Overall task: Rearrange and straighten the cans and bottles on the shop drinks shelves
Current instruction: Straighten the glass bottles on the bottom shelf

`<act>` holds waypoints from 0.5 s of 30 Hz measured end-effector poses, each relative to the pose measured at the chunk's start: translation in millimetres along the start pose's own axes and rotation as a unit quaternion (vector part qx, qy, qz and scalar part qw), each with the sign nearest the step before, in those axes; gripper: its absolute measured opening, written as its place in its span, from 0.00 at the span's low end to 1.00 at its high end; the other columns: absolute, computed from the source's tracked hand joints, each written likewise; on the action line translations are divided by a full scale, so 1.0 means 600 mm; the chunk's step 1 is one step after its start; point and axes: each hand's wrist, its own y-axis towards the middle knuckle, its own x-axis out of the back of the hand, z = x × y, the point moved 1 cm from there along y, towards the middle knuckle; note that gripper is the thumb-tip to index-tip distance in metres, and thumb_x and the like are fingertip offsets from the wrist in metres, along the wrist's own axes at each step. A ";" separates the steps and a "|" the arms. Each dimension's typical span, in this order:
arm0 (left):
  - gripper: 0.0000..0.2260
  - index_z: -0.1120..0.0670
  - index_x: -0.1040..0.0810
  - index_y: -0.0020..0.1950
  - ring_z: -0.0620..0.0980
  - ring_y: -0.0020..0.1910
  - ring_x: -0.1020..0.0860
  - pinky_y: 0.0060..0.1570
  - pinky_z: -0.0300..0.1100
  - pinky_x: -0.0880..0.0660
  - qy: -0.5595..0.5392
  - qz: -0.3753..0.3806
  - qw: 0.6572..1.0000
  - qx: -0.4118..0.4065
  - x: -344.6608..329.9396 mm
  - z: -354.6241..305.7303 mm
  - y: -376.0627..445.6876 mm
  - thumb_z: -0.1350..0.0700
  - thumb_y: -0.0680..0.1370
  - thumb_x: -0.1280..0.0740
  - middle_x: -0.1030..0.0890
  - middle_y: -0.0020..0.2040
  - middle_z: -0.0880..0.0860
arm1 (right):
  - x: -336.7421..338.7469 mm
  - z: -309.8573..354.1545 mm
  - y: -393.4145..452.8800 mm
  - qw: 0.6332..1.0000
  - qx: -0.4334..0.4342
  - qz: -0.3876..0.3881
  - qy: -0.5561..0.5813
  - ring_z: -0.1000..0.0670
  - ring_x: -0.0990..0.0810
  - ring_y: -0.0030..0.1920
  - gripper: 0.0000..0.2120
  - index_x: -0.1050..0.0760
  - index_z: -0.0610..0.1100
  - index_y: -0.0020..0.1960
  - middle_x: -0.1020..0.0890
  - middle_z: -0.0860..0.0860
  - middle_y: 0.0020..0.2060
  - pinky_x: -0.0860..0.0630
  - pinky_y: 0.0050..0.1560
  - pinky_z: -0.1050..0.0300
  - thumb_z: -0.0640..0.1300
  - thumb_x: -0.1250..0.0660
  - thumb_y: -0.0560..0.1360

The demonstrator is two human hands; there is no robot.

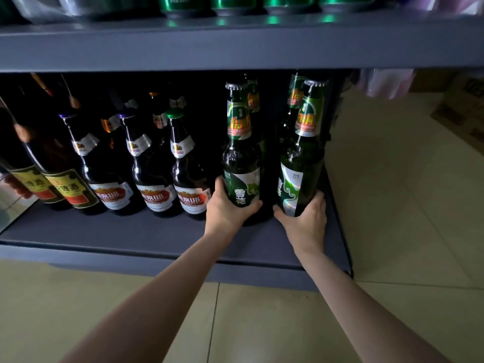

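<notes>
Bottles, two tall dark green glass ones with green and white labels, standing at the right end of the bottom grey metal shelf [157,231], just apart from each other. Left green bottle [242,163] held low down by the left hand [226,208], fingers curled round its base. Right green bottle [301,169] held low down by the right hand [303,221], fingers curled round its base too, label turned a bit sideways. More green bottles behind both, hard to see in the dark.

Beside them, three dark brown glass bottles with red and white labels [154,176] in a neat row, labels facing out. Further left, dark bottles with yellow and red labels [65,184], looking tilted, maybe only from the wide camera. Up top, green metal cans [235,3] lined up on the higher shelf.

Looks partly done: brown row tidy, green pair being set now. Probably left to do: turn the right label to the front, push both into line.
</notes>
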 end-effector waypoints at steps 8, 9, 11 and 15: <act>0.30 0.52 0.32 0.59 0.42 0.45 0.25 0.38 0.25 0.32 0.026 0.077 0.995 -0.050 0.051 0.018 -0.015 0.54 0.63 0.21 0.23 0.46 0.44 | 0.021 0.002 -0.137 0.999 0.021 -0.037 0.017 0.48 0.26 0.56 0.25 0.30 0.39 0.60 0.27 0.51 0.51 0.33 0.55 0.62 0.41 0.24 0.66; 0.30 0.52 0.32 0.59 0.40 0.44 0.25 0.37 0.23 0.31 0.026 0.085 0.995 -0.053 0.060 0.024 -0.018 0.55 0.63 0.21 0.23 0.44 0.42 | 0.012 0.010 -0.147 0.999 0.037 -0.012 0.022 0.50 0.26 0.56 0.24 0.30 0.39 0.59 0.26 0.51 0.51 0.33 0.56 0.64 0.41 0.25 0.67; 0.29 0.51 0.32 0.58 0.39 0.43 0.25 0.38 0.22 0.31 0.033 0.095 0.993 -0.057 0.082 0.033 -0.027 0.55 0.63 0.21 0.25 0.43 0.38 | -0.014 0.035 -0.141 0.997 0.073 0.028 0.023 0.51 0.25 0.56 0.21 0.29 0.39 0.59 0.24 0.49 0.52 0.30 0.58 0.61 0.40 0.27 0.69; 0.30 0.46 0.33 0.58 0.39 0.45 0.25 0.42 0.27 0.32 0.044 0.125 0.990 -0.045 0.125 0.052 -0.042 0.54 0.62 0.21 0.25 0.43 0.37 | -0.068 0.072 -0.094 0.998 0.022 0.039 0.035 0.44 0.25 0.59 0.17 0.28 0.36 0.61 0.24 0.42 0.57 0.28 0.61 0.50 0.38 0.32 0.73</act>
